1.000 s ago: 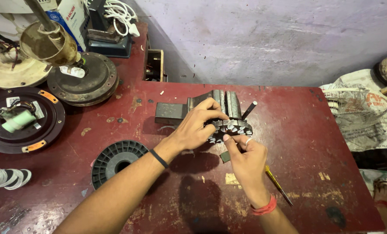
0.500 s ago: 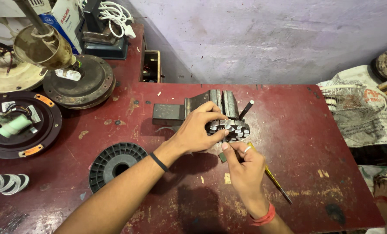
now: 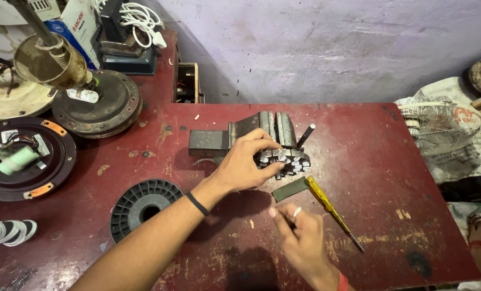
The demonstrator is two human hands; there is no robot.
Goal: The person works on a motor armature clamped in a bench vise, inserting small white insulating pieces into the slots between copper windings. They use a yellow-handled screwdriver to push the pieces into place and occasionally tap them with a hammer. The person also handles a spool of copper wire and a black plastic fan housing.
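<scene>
The red desk has its far edge against a pale purple wall, and its right edge drops off beside a wire fan guard lying on newspaper; the right half of the desk top is mostly bare, worn paint. The left side is crowded: a black ribbed spool sits just left of the left forearm, a black round fan housing with orange tabs lies at the left edge, and a dark motor cover and a brass-coloured fan motor stand further back, with a small wooden box at the wall. At the middle of the desk a grey bench vise holds its handle bar angled up to the right. The toothed metal stator core rests just in front of the vise, and the left hand grasps it from the left, fingers curled over its top. The right hand is nearer the front edge, apart from the core, fingers pinched on a thin dark piece. A yellow-handled screwdriver lies just right of that hand, and a flat grey strip between hand and core.
</scene>
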